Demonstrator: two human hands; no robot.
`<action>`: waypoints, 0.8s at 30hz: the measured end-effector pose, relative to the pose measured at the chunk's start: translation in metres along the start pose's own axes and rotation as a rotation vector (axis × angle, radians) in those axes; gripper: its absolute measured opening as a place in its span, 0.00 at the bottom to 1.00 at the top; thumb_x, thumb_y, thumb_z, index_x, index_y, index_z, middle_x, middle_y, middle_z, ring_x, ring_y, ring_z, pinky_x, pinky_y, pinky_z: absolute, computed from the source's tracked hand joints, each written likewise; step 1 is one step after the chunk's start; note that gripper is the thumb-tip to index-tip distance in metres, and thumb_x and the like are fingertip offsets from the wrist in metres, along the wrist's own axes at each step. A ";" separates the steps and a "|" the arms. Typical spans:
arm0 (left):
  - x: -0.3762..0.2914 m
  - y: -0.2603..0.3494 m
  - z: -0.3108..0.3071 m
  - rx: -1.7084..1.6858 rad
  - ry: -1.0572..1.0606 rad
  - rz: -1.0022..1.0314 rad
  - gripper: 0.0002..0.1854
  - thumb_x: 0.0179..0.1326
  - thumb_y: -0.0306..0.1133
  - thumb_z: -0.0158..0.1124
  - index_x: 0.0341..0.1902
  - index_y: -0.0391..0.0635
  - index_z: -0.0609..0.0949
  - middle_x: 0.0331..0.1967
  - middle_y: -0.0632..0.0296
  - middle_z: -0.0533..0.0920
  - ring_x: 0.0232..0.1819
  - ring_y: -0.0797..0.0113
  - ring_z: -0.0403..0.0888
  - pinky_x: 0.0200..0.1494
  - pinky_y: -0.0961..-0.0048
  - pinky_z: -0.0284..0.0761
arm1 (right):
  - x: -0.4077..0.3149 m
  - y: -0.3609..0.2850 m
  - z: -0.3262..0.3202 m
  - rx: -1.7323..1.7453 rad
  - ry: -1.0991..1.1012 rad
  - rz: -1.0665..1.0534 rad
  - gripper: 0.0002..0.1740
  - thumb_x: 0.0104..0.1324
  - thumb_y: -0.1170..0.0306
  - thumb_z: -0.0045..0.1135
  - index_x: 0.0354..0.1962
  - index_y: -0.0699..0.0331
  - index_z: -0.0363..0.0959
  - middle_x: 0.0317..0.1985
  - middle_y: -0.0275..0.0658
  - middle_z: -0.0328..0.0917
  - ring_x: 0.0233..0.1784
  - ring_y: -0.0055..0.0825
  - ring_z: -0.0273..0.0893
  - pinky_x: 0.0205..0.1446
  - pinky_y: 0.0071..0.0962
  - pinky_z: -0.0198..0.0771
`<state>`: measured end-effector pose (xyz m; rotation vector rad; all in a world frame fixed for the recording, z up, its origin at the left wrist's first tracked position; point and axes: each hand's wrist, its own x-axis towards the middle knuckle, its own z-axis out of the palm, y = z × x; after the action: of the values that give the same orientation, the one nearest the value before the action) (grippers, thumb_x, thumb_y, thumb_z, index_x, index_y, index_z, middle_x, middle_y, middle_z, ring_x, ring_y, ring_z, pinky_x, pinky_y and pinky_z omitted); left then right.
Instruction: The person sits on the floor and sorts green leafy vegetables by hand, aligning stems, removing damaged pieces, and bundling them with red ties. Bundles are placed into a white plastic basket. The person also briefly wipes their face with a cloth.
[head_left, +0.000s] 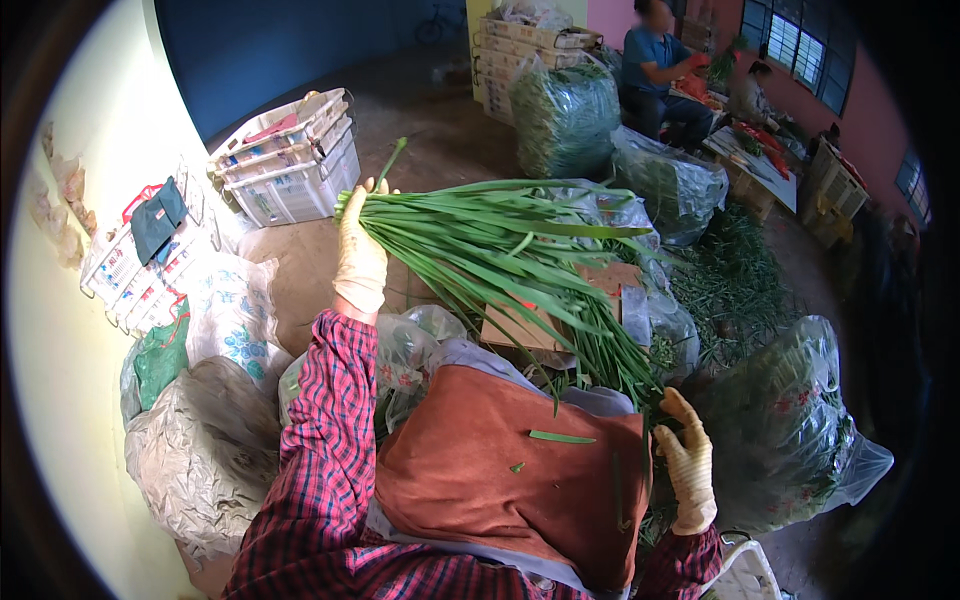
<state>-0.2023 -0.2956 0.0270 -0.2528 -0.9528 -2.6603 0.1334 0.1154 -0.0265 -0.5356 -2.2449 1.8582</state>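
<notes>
My left hand (363, 251), in a cream rubber glove, is closed around the base ends of a bunch of long, flat green leaves (480, 225) that look like Chinese chives. The bunch fans out to the right, with one stalk poking up past my fingers. My right hand (686, 457), gloved too, is beside my lap with thumb and fingers apart and nothing seen between them. More leaves (619, 352) droop over a wooden board (517, 328) toward that hand. Across my lap lies a rust-brown cloth (510, 480), with a loose leaf piece (562, 436) on top.
White plastic crates (289, 176) are stacked ahead left, near woven sacks (232, 315). At right are a plastic bag of greens (780, 420) and scattered leaves (731, 277) on the floor. A metal piece (635, 315) sits at the board's edge. Two people (656, 67) sit farther back.
</notes>
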 end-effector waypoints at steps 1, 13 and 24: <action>0.005 0.002 -0.007 -0.004 0.024 0.011 0.09 0.67 0.36 0.65 0.44 0.45 0.82 0.46 0.58 0.83 0.51 0.62 0.81 0.57 0.61 0.81 | 0.000 0.008 -0.004 0.002 0.078 -0.055 0.32 0.66 0.84 0.55 0.68 0.62 0.65 0.64 0.36 0.72 0.41 0.13 0.71 0.43 0.15 0.71; 0.003 -0.008 -0.002 -0.126 0.107 0.072 0.09 0.66 0.35 0.65 0.42 0.43 0.78 0.39 0.61 0.81 0.47 0.62 0.82 0.57 0.58 0.81 | 0.000 0.002 0.007 0.205 -0.033 -0.096 0.17 0.71 0.77 0.57 0.56 0.68 0.75 0.52 0.36 0.80 0.36 0.16 0.73 0.42 0.18 0.72; -0.072 -0.027 0.087 -0.105 -0.059 -0.020 0.08 0.66 0.35 0.67 0.41 0.48 0.78 0.32 0.68 0.79 0.36 0.70 0.78 0.48 0.68 0.79 | 0.016 -0.089 0.036 0.102 0.090 -0.692 0.18 0.63 0.73 0.66 0.51 0.65 0.78 0.56 0.44 0.76 0.56 0.32 0.77 0.56 0.28 0.74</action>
<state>-0.1389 -0.2041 0.0582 -0.3493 -0.8383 -2.7389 0.0916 0.0746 0.0513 0.1659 -1.9122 1.5263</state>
